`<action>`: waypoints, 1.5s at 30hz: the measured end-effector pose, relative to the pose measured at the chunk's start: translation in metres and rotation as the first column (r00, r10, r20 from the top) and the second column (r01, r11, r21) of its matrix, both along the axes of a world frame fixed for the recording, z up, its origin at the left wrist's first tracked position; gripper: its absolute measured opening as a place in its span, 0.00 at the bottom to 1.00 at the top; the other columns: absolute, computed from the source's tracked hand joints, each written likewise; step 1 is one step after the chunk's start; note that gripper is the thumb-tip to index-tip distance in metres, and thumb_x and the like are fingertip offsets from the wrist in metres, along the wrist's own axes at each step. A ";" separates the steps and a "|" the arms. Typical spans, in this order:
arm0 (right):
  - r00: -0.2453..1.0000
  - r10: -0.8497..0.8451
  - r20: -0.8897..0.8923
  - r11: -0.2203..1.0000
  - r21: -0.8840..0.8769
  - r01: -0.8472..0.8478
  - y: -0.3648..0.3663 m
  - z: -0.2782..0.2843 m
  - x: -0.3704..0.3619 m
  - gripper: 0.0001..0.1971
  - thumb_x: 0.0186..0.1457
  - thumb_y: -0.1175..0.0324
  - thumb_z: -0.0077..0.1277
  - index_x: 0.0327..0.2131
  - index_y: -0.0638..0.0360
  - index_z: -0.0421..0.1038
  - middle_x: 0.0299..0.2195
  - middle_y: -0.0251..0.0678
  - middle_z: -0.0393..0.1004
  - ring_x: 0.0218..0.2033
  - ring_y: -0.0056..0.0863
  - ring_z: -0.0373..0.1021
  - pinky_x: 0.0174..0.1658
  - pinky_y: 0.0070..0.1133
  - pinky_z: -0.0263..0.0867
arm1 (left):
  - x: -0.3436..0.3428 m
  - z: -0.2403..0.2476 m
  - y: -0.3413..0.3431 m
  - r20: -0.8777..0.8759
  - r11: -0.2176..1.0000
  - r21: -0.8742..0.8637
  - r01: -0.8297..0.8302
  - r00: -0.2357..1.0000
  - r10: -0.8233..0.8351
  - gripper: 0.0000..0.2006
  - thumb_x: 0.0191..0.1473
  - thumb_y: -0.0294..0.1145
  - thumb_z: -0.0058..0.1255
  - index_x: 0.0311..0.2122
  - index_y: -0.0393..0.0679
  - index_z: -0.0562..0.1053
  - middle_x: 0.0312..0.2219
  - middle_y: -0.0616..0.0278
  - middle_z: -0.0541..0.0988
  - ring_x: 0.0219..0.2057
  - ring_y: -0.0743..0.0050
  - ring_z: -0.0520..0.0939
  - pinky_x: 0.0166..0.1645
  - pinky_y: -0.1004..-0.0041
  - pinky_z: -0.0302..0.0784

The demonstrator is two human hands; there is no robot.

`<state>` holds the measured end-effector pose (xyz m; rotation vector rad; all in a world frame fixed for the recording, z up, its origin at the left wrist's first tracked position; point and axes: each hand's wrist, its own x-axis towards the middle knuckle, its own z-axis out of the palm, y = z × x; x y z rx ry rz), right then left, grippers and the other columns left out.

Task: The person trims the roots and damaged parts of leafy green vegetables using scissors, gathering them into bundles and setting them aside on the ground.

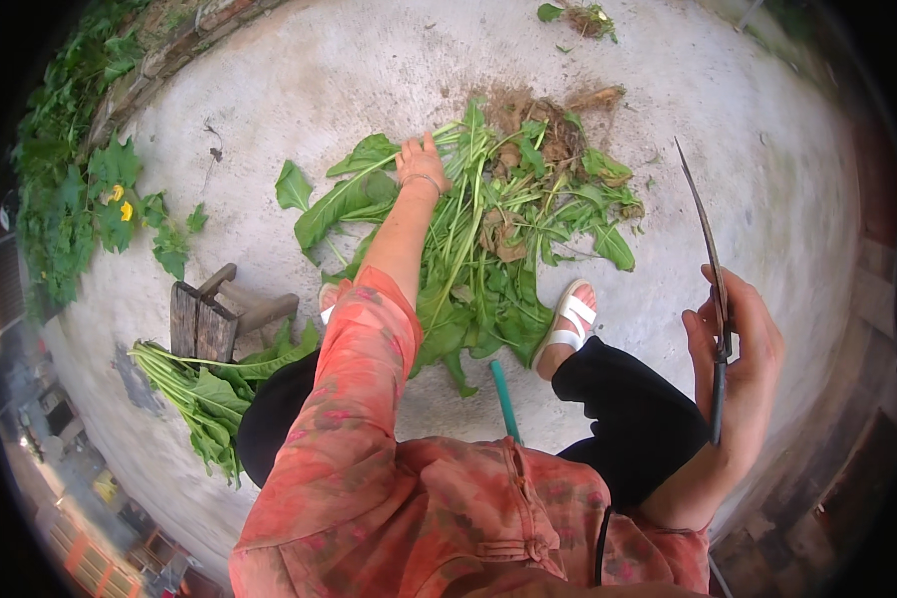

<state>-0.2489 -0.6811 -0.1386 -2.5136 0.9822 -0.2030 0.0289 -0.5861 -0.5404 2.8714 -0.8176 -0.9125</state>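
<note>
A heap of leafy greens (pixel 468 239) with long pale stems lies spread on the concrete between my feet. My left hand (pixel 422 165) reaches to its far left part, fingers stretched over the stems and apparently touching them; no grip shows. Off to the right, my right hand (pixel 746 329) is raised and closed on a knife (pixel 706 224). The thin dark blade points up and away from me, and the dark handle lies along my palm. Brown roots and withered leaves (pixel 553 140) sit at the heap's far right side.
A small wooden stool (pixel 204 321) stands tipped on its side at the left. Beside it lies a bundle of greens (pixel 204 399). My white sandal (pixel 571 324) is right of the heap. A green-blue rod (pixel 505 401) lies before me. Yellow-flowered plants (pixel 110 199) grow at the far left.
</note>
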 end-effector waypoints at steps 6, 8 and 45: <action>0.997 -0.002 -0.076 1.000 -0.006 0.002 -0.003 -0.006 0.003 0.19 0.43 0.81 0.58 0.41 0.63 0.70 0.25 0.38 0.66 0.25 0.30 0.62 0.30 0.23 0.61 | -0.013 -0.011 -0.011 -0.005 1.000 0.021 0.021 1.000 -0.021 0.61 0.34 0.48 0.71 0.67 0.48 0.40 0.63 0.47 0.48 0.66 0.47 0.45 0.68 0.57 0.41; 0.997 -0.008 -0.075 1.000 0.000 0.008 -0.004 -0.008 0.003 0.19 0.43 0.81 0.58 0.41 0.63 0.70 0.25 0.38 0.65 0.25 0.30 0.62 0.30 0.22 0.61 | -0.011 -0.014 -0.011 -0.020 1.000 0.021 0.014 1.000 -0.013 0.62 0.33 0.48 0.71 0.67 0.47 0.40 0.63 0.47 0.49 0.65 0.46 0.46 0.68 0.56 0.41; 0.992 0.074 -0.106 0.997 0.009 -0.074 -0.003 -0.017 0.008 0.21 0.40 0.82 0.60 0.42 0.62 0.70 0.26 0.39 0.67 0.25 0.31 0.65 0.30 0.24 0.63 | -0.018 -0.023 -0.005 -0.155 0.937 -0.118 -0.327 0.939 0.308 0.29 0.44 0.50 0.55 0.47 0.37 0.71 0.49 0.50 0.69 0.54 0.52 0.66 0.58 0.55 0.59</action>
